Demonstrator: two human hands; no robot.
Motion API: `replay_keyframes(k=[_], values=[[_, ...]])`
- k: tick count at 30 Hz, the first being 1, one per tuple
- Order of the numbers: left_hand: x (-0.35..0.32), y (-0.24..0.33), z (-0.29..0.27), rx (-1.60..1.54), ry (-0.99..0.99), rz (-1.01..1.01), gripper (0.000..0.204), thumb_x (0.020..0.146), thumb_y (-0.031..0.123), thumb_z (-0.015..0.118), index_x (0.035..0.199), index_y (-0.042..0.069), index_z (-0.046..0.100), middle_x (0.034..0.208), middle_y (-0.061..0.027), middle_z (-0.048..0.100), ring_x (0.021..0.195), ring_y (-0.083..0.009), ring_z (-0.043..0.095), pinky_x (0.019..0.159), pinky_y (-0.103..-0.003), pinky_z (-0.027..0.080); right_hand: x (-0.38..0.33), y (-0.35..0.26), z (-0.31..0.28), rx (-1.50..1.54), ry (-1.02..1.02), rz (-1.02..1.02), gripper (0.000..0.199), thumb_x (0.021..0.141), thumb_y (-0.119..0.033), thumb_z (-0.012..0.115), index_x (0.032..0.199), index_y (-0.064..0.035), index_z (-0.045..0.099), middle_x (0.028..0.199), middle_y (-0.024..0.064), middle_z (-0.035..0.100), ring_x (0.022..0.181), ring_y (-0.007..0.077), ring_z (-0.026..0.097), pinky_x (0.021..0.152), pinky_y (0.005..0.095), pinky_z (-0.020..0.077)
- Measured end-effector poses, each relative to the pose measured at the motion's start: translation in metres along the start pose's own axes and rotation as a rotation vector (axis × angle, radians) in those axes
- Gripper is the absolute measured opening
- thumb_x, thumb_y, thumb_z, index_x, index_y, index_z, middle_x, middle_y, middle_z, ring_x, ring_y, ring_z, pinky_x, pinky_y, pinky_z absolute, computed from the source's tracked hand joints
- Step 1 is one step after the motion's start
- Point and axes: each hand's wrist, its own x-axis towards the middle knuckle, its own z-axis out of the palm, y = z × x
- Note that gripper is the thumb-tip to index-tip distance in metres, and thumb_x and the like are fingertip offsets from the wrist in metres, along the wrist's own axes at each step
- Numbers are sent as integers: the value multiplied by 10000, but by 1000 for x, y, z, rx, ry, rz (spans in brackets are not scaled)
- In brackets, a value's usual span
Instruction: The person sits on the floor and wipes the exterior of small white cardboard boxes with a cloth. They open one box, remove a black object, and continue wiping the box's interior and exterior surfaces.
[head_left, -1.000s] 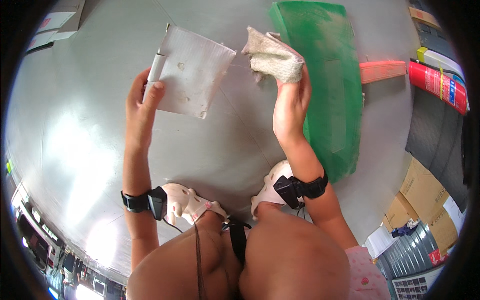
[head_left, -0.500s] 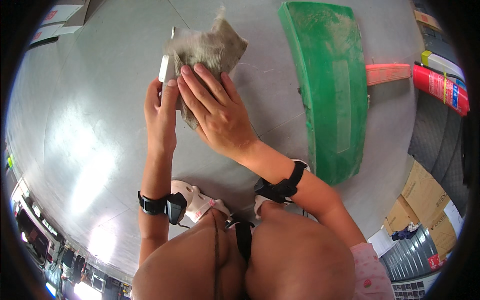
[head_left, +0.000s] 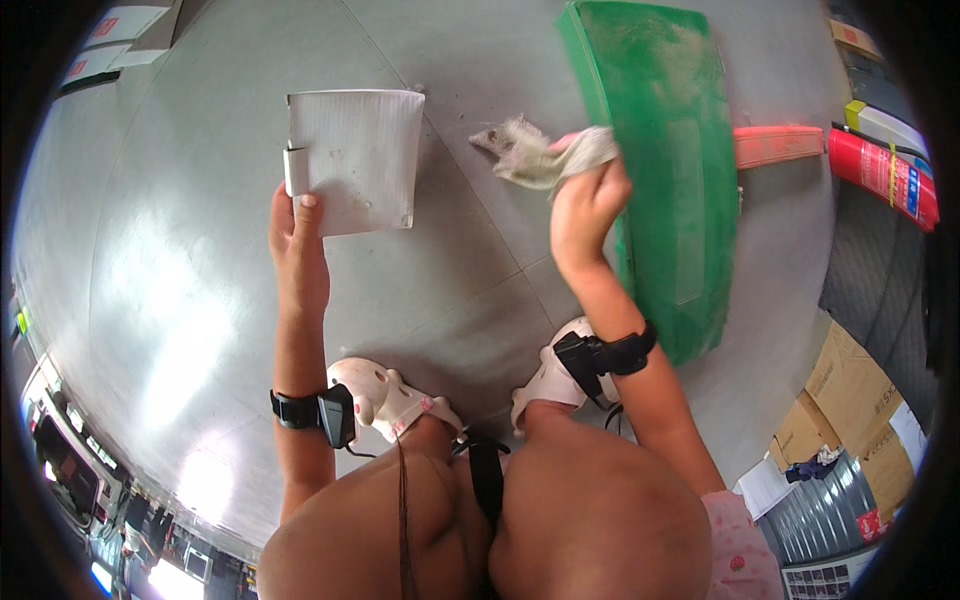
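My left hand (head_left: pixel 298 225) grips a flat white ribbed panel (head_left: pixel 365 160) at its lower left corner, thumb on top. A short white strip stands along the panel's left edge, and small specks show on its face. My right hand (head_left: pixel 590 210) is closed around a crumpled grey-beige cloth (head_left: pixel 545 160), its dirty end hanging out to the left. The cloth is apart from the panel, and this hand is at the left edge of a large green plastic piece (head_left: pixel 665 190). Part of the right fingers is hidden behind the cloth and blurred.
An orange-red bar (head_left: pixel 780 147) sticks out from the green piece towards a red fire extinguisher (head_left: pixel 880 175). Cardboard boxes (head_left: pixel 850 385) stand at the lower right. My feet in pale clogs (head_left: pixel 385 400) rest on the grey floor (head_left: pixel 200 240).
My right hand has lifted the cloth off the white panel and swung it right, to the green piece. The panel's face is uncovered; my left hand has shifted slightly left with it.
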Motion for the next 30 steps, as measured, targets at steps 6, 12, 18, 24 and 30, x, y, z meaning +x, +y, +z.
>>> replay_keyframes(k=[6,12,18,24,30], values=[[-20,15,8,79,-57,229,871,762,345,842,1394,21,338,1338,-139,457,1275,-236,441,1100,-409,327,20,-48,22,325,-110,-111,277,1006,-69,425,1162,6,642,1044,149,686,947,238,665,841,318,514],[-26,12,16,391,-204,463,856,673,48,843,1363,35,338,1336,-160,470,1241,-274,491,1045,-431,401,10,-65,32,183,-524,-311,405,935,-73,496,1337,-44,542,1333,175,590,1250,325,560,1061,458,408],[-24,14,25,452,-197,554,790,634,-15,786,1332,33,418,1273,-170,505,1194,-313,516,998,-424,433,-2,-37,42,215,-597,-358,545,993,-177,347,1512,-15,318,1532,194,387,1441,317,351,1197,451,247],[-25,27,25,706,-250,599,780,597,-53,738,1321,39,461,1255,-170,505,1163,-349,518,964,-436,452,-10,-5,29,529,-805,249,533,1033,-158,246,1542,2,254,1575,172,323,1468,273,293,1209,358,220],[-32,25,18,789,-253,701,799,578,-75,753,1312,46,459,1246,-174,535,1152,-366,547,976,-467,471,-26,16,35,251,-730,-31,581,910,-22,498,1478,-43,381,1515,170,404,1436,324,345,1193,405,281]])
